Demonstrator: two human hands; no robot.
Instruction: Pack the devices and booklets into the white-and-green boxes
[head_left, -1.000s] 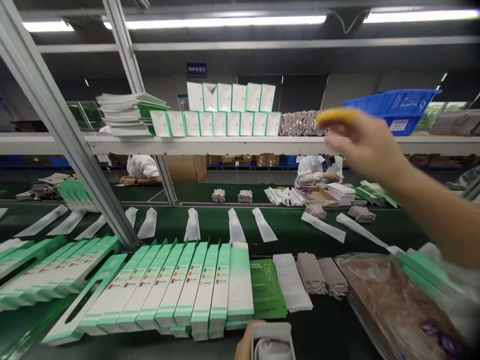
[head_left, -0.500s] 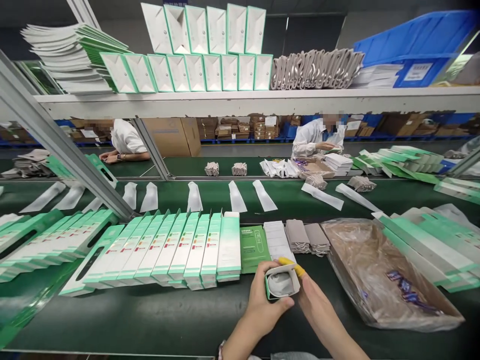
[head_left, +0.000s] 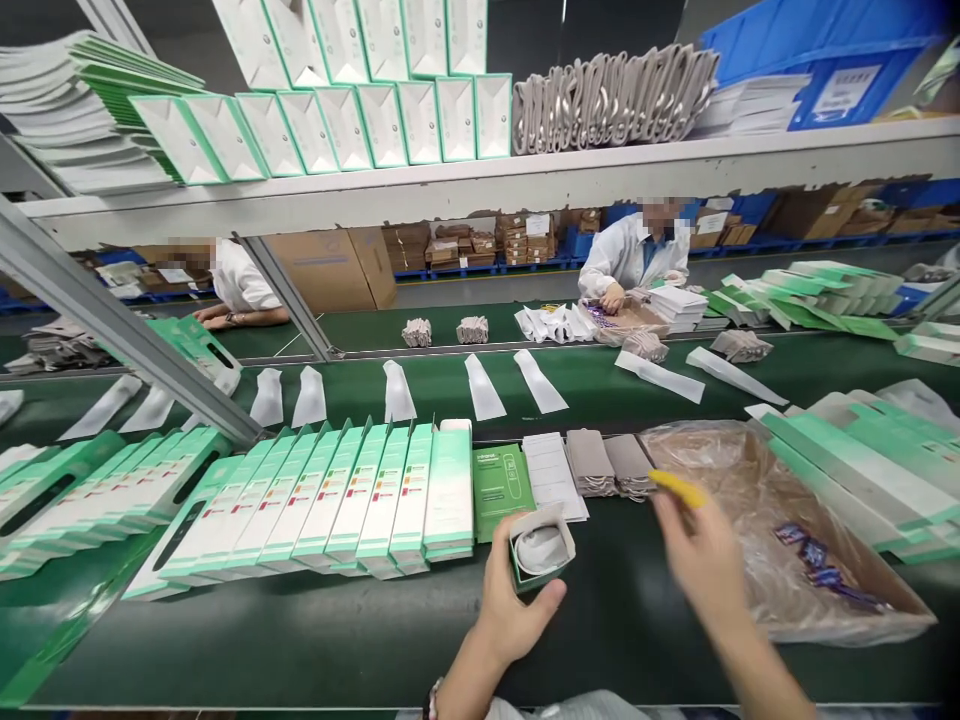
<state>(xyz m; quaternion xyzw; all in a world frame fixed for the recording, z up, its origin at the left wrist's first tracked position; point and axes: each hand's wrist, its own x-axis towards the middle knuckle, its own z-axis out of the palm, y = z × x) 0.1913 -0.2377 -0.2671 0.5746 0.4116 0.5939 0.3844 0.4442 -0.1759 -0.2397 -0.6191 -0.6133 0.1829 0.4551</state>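
My left hand (head_left: 511, 605) is wrapped round a small green-and-white carton (head_left: 541, 550). The carton's top is open towards me, and a white wrapped item (head_left: 543, 548) fills it. My right hand (head_left: 701, 550), slightly blurred, holds nothing and reaches over the near left edge of a plastic-lined cardboard tray (head_left: 757, 600). A yellow cover sits on one of its fingers, close to a stack of folded grey fabric pouches (head_left: 631, 468). Between the hands and the row of cartons lie a green booklet (head_left: 501, 490) and white folded leaflets (head_left: 553, 475).
Several green-and-white cartons (head_left: 337, 500) stand in a row at left. Small purple packets (head_left: 814, 560) lie in the tray. Flat cartons (head_left: 847, 480) are at right. White sleeves (head_left: 484, 387) lie on the green belt behind. A loaded shelf (head_left: 450, 190) crosses above. Two people sit opposite.
My right hand has left the carton and moved right, to the grey pouches and tray. My left hand keeps the carton, now slightly further left. The carton's flap has opened up.
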